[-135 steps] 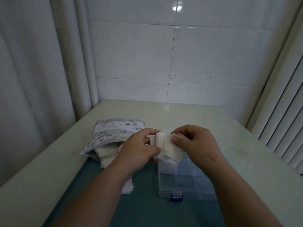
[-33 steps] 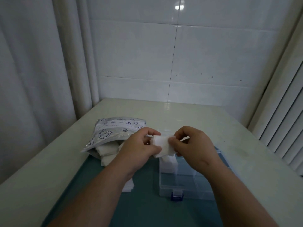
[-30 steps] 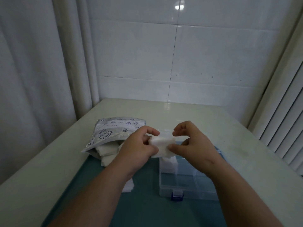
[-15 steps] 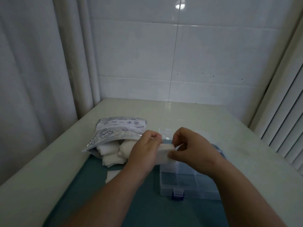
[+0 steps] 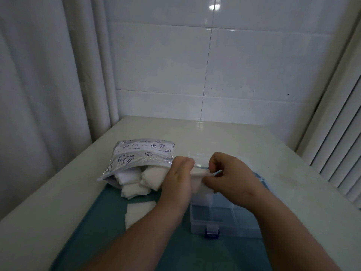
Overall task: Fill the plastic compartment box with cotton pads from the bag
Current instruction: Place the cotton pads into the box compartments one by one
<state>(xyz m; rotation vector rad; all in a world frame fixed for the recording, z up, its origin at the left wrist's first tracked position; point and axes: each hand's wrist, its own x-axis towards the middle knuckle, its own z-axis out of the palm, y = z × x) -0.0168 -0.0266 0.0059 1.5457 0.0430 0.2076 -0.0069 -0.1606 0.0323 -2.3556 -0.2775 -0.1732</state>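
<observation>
Head view: left hand (image 5: 176,182), right hand (image 5: 232,177) pinch a pad (image 5: 199,179), covering half the box (image 5: 224,218); bag (image 5: 142,153) nearby.

Two hands: one left hand (image 5: 176,184) and one right hand (image 5: 232,178). Between their fingers (image 5: 214,160) is one stack of cotton pads (image 5: 199,181); its sheets cannot be counted. To the left of the fingers lies one bag (image 5: 140,153), with three clumps of pads (image 5: 134,189) at its mouth. Below the left fingers are loose pads (image 5: 139,212), two as far as shows. Beneath the fingers: one plastic compartment box (image 5: 224,222), one blue latch (image 5: 212,232), two front compartments clearly seen. One teal mat (image 5: 109,222), one surface (image 5: 224,137).
</observation>
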